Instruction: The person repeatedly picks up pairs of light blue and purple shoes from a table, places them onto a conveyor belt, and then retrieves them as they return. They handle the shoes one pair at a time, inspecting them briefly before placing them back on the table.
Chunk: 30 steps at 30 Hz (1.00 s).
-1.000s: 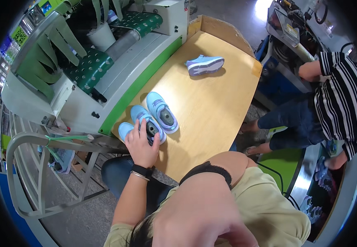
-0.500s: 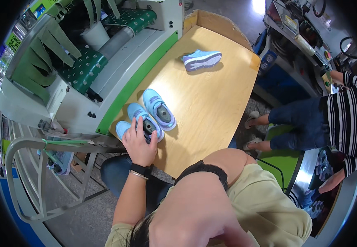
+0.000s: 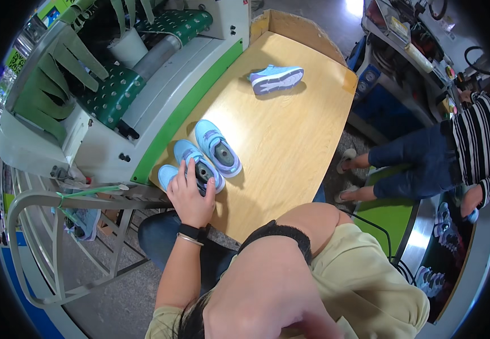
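Note:
My left hand rests over a light-blue shoe with a dark insole, its fingers and thumb spanning the opening. A matching shoe touches it on the right. Part of another blue shoe shows to the left, half covered by my hand. At the far end of the table a single blue shoe lies on its side, its pale purple sole facing me. My right hand is raised close to the camera, back of the hand showing; its fingers are mostly hidden.
The shoes lie on a wood-topped table with a raised far edge. A machine with a green dotted roller belt borders its left. A metal rack stands at lower left. On the right, a person in a striped shirt stands beside shelved shoes.
The person on the right has shifted, and that person's lower hand has moved up. My hands stay almost in place, the left one still on the shoe.

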{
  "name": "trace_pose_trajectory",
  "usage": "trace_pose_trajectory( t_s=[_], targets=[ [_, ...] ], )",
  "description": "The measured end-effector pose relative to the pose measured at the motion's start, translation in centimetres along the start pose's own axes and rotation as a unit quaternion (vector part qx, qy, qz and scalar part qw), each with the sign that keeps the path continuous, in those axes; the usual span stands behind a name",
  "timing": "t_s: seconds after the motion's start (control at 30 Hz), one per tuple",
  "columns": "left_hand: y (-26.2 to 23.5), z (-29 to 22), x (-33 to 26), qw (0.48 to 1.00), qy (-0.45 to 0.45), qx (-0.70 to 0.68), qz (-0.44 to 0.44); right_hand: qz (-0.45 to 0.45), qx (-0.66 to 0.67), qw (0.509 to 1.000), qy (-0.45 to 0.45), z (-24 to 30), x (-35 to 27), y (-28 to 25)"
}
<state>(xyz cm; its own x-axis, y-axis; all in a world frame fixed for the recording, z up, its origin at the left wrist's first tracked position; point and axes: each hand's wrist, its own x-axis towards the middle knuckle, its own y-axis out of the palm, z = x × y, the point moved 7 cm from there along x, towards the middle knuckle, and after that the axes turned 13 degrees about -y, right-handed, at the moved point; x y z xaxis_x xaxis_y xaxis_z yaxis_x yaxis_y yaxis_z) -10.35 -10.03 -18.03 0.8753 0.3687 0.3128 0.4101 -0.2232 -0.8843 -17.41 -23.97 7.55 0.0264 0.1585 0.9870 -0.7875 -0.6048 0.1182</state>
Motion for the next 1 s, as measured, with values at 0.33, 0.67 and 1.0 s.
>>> trace_pose_trajectory(
  t_s=[0.33, 0.67, 1.0],
  targets=[
    [0.0, 0.0, 0.0, 1.0, 0.001, 0.001, 0.003, 0.022, -0.019, 1.0, 0.005, 0.0, -0.2, -0.2],
    [3.2, 2.6, -0.4, 0.995, 0.074, 0.06, 0.004, -0.112, -0.147, 0.969, 0.163, 1.2, -3.1, -5.8],
    [-0.4, 0.0, 0.3, 1.0, -0.016, -0.011, 0.008, -0.34, -0.729, 0.462, 0.373, 14.5, -22.2, -27.0]
  ],
)
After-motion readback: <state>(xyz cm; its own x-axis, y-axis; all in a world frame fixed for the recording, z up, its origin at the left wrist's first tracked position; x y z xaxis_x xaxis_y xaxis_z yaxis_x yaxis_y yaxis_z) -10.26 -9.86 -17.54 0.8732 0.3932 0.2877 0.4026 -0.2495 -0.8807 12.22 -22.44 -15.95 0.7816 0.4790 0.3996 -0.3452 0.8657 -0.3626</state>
